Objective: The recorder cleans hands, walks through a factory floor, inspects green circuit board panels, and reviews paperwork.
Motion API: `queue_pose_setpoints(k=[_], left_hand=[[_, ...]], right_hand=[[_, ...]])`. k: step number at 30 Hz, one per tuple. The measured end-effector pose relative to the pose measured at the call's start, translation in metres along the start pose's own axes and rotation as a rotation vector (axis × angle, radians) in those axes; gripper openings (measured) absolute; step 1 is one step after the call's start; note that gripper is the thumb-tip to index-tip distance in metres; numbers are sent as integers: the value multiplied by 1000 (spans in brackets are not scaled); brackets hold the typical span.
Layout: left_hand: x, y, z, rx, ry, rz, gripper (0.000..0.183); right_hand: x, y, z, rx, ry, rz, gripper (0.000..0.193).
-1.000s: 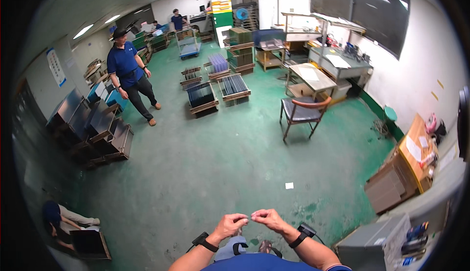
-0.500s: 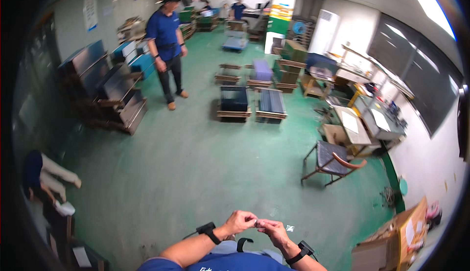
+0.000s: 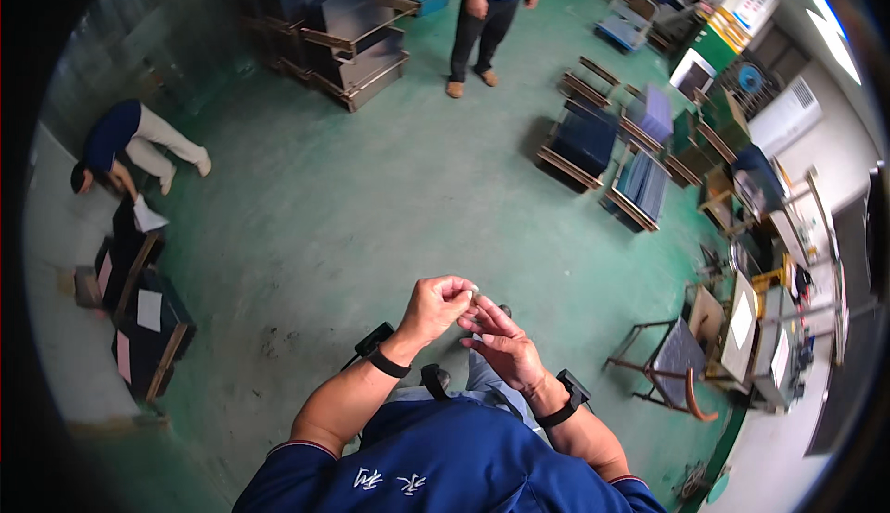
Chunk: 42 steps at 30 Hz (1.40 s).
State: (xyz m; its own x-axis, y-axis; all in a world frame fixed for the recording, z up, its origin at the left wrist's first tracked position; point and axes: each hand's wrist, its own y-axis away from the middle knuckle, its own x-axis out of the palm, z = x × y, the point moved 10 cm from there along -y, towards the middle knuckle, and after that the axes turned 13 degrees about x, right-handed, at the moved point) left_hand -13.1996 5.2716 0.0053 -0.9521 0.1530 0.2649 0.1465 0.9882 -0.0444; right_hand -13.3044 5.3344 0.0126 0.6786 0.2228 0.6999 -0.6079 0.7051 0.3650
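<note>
My left hand (image 3: pixel 436 311) is in front of my body, thumb and forefinger pinched together. Whatever small thing may be between those fingertips is too small to make out. Close beside it, my right hand (image 3: pixel 508 344) has its fingers stretched and apart, the fingertips near or touching the left ones. Both wrists wear a black strap with a small dark box, the left one (image 3: pixel 375 339) and the right one (image 3: pixel 573 388). My shoes are partly hidden below the hands.
A person (image 3: pixel 139 147) bends at the left over dark stacks (image 3: pixel 171 328), holding white paper. Another person (image 3: pixel 493 22) stands ahead by racks of panels (image 3: pixel 357 50). Crated dark panels (image 3: pixel 582 138) sit on the green floor. A chair (image 3: pixel 672 365) and desks (image 3: pixel 742 328) are at right.
The view has swung left and downward. My right fingers have spread from a pinch, while the left hand stays pinched. The bending person shows more fully.
</note>
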Motion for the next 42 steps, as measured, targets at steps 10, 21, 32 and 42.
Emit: queue_pose_setpoints(k=[10, 21, 32, 42], left_hand=[[-44, -107, 7, 4, -473, -53, 14], [-39, -277, -16, 243, -608, -115, 44], [-170, -446, 32, 103, -434, -103, 49], [-212, -562, 93, -176, -468, 27, 26]], right_hand=[[-52, -113, 84, 172, 260, 162, 38], [-145, -227, 219, 16, 756, -132, 33], [-258, -317, 283, 209, 617, -567, 37], [-249, -434, 353, 200, 631, -495, 36]])
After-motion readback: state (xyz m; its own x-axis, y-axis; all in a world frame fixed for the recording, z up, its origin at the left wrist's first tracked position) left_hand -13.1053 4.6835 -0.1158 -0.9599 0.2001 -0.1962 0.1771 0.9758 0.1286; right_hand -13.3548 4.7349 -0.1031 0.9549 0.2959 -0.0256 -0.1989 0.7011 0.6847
